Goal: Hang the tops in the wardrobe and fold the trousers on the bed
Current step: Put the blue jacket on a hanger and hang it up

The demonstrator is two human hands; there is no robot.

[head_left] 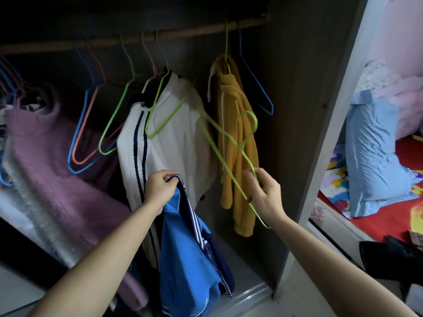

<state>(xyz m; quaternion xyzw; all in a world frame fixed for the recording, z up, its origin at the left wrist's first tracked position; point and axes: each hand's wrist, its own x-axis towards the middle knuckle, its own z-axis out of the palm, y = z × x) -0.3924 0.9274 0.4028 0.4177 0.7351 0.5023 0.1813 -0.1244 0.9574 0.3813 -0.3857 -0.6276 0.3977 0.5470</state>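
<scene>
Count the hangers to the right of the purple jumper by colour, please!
Green hangers: 4, one held in the right hand
Blue hangers: 2
Pink hangers: 2
Total: 8

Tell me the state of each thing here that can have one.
Left hand: grips the blue top with navy striped trim, which is unhung.
Right hand: pinches a loose green wire hanger, off the rail.
White jacket with navy stripes: hanging on the rail.
Mustard yellow hoodie: hanging on the rail.
Blue wire hanger beside it: hanging empty.
</scene>
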